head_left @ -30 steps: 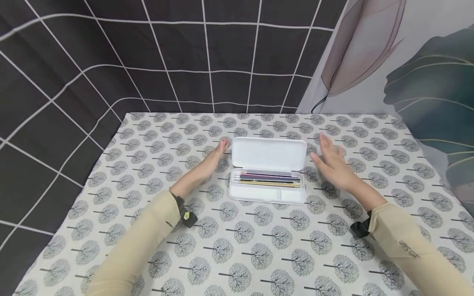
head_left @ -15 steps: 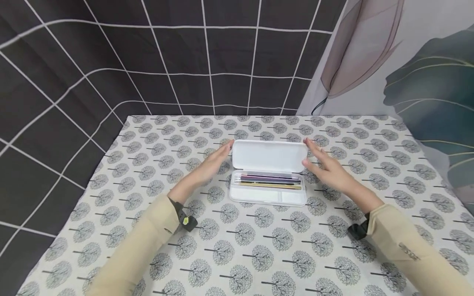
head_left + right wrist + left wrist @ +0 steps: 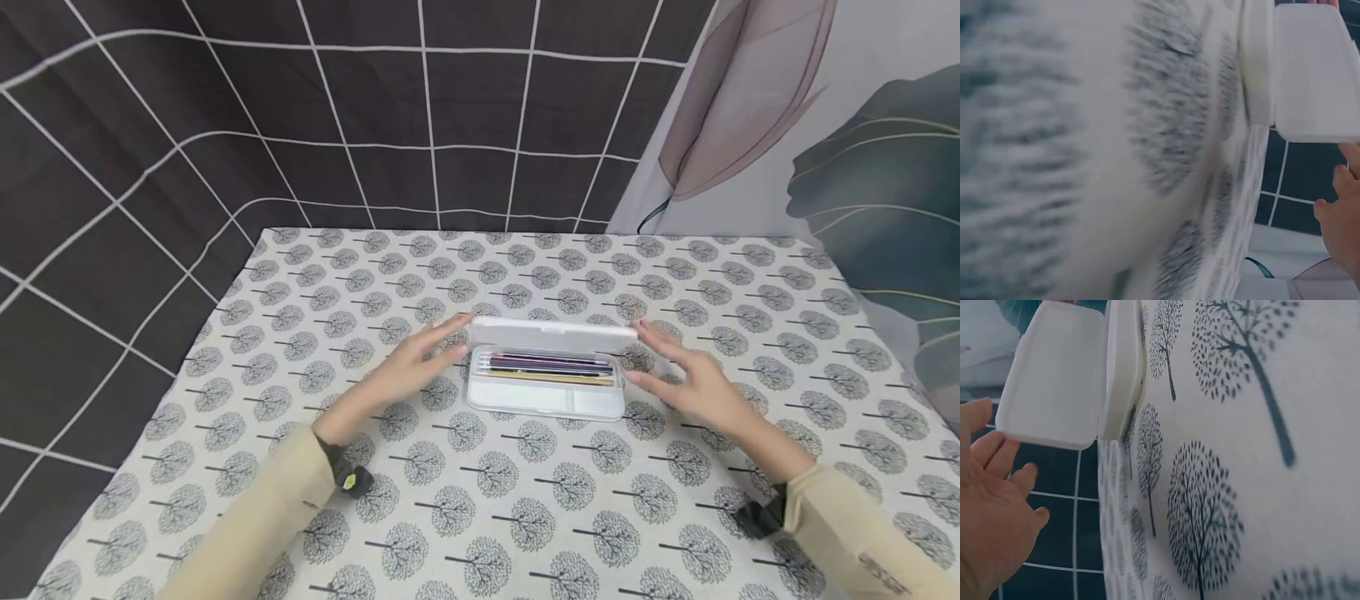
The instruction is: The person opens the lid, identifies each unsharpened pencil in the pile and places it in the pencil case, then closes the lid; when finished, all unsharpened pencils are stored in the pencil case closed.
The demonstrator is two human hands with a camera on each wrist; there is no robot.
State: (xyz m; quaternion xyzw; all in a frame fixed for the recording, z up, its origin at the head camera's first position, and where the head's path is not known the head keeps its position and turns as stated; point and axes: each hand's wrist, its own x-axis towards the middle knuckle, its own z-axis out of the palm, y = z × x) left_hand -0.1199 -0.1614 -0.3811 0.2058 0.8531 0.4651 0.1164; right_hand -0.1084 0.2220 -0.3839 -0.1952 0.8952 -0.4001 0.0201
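A white pencil case [image 3: 525, 400] lies on the tablecloth in the head view, with several pencils [image 3: 547, 368] in its back compartment. Its hinged lid [image 3: 555, 333] stands part-way up, tilted over the base. At the lid's left end, my left hand [image 3: 401, 367] touches the edge with its fingertips, thumb apart. My right hand [image 3: 697, 382] does the same at the right end, fingers nearly straight. In the left wrist view, fingers [image 3: 1004, 453] reach behind the lid [image 3: 1054, 375]. The right wrist view shows fingertips at the lid's lower edge [image 3: 1316, 134], partly cut off by the frame.
A white tablecloth [image 3: 480, 500] with a tree print covers the table. A dark grid-patterned curtain [image 3: 360, 100] hangs behind and to the left. At the right is a light curtain with leaf shapes [image 3: 877, 192].
Both hands have come in from beside the pencil case to the lid's ends. The lid has swung forward and down from its leaned-back position; the base and pencils stay in place.
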